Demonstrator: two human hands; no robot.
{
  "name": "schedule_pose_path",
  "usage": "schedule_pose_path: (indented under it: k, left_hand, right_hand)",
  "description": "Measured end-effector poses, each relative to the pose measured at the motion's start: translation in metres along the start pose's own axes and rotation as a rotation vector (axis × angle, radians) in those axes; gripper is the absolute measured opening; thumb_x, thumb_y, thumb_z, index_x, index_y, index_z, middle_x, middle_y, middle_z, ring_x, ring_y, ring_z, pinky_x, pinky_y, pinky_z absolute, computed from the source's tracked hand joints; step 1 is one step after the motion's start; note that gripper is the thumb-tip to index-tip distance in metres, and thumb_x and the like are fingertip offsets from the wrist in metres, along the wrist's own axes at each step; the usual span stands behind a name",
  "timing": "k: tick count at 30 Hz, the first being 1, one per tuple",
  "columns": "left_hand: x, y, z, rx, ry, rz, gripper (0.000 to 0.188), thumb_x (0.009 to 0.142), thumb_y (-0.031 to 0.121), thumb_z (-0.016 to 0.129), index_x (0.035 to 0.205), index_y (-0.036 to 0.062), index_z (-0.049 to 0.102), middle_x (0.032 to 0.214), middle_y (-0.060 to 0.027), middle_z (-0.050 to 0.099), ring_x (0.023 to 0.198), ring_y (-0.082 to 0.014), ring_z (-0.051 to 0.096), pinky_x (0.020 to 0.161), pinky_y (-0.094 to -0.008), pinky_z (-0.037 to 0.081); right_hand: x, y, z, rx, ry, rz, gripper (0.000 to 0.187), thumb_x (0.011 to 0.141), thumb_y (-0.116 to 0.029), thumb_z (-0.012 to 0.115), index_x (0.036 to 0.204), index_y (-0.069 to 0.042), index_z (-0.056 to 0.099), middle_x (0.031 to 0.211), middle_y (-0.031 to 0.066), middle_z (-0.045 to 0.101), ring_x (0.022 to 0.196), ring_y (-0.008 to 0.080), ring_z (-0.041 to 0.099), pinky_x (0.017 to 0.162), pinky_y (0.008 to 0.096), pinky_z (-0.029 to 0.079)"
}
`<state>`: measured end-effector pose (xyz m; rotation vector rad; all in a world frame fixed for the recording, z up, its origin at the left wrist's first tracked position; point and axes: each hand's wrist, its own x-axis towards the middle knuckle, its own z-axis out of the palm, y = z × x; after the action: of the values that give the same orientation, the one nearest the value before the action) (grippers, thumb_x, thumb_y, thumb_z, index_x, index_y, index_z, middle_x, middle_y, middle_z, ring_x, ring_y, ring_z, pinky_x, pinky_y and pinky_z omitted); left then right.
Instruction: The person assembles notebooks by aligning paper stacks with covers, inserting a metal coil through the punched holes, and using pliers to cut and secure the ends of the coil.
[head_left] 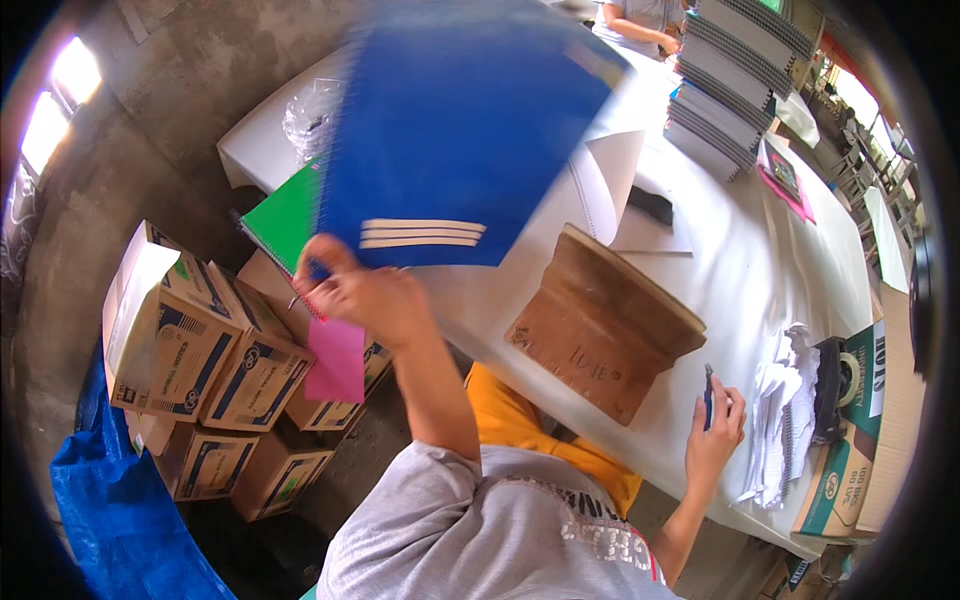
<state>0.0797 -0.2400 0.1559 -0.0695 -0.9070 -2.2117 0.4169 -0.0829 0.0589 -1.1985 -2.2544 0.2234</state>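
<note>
My left hand (365,292) is closed on the lower left corner of a large blue spiral notebook (450,130), which is raised over the table and slightly blurred. Its cover carries three cream strips near the lower edge. A green spiral notebook (285,218) shows partly from behind it. By the table's near edge, my right hand (717,432) has its fingers closed around a slim dark blue pen-like tool (708,392), whose exact kind I cannot make out. Between my hands, a brown folded board (605,330) with handwriting lies on the white-covered table (740,280).
Tall stacks of spiral notebooks (725,110) stand at the far right. Crumpled white paper strips (785,420) lie beside a green and brown carton (840,470). Several cardboard boxes (190,350) and a pink sheet (337,362) are at the left. Another person (640,22) is across the table.
</note>
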Motion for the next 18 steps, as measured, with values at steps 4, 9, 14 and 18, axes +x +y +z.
schedule_pose_path:
  k: [4, 9, 14, 18]
  left_hand:
    - [0.042, -0.004, -0.037, 0.021, 0.208, 0.029, 0.024, 0.087, 0.011, 0.061, 0.094, 0.0064, 0.038, 0.085, -0.0047, 0.049, 0.061, -0.0140, 0.047, 0.051, -0.0234, 0.049]
    - [0.069, -0.022, -0.091, 0.964, -0.162, 0.117, 0.036, 0.082, 0.016, 0.067, 0.087, 0.0074, 0.032, 0.084, -0.0040, 0.031, 0.076, -0.0153, 0.044, 0.060, -0.0245, 0.041]
    - [0.060, -0.001, -0.084, 1.342, -0.248, 0.187, 0.039, 0.076, 0.015, 0.070, 0.092, 0.0070, 0.035, 0.091, -0.0099, 0.039, 0.085, -0.0236, 0.050, 0.073, -0.0333, 0.046]
    - [0.047, 0.006, -0.059, 1.783, -0.041, 0.679, 0.042, 0.073, 0.014, 0.072, 0.101, 0.0077, 0.042, 0.106, -0.0136, 0.043, 0.109, -0.0306, 0.042, 0.094, -0.0483, 0.035]
  right_hand:
    - [0.013, 0.015, 0.017, -0.320, -0.194, 0.072, 0.042, 0.082, -0.018, 0.059, 0.123, -0.022, 0.053, 0.118, 0.0052, 0.047, 0.114, 0.0249, 0.044, 0.094, 0.0440, 0.031]
    - [0.070, 0.023, -0.005, -0.075, -0.250, 0.051, 0.041, 0.082, -0.023, 0.061, 0.122, -0.018, 0.054, 0.116, 0.0089, 0.051, 0.108, 0.0264, 0.049, 0.093, 0.0467, 0.036]
    - [0.184, -0.016, 0.013, 0.476, -0.116, -0.008, 0.039, 0.081, -0.011, 0.059, 0.120, -0.011, 0.055, 0.111, 0.0130, 0.058, 0.098, 0.0245, 0.057, 0.083, 0.0335, 0.045]
    - [0.285, 0.005, 0.087, 0.492, -0.301, -0.179, 0.056, 0.075, -0.006, 0.057, 0.129, -0.011, 0.042, 0.122, 0.0206, 0.053, 0.098, 0.0238, 0.058, 0.083, 0.0339, 0.046]
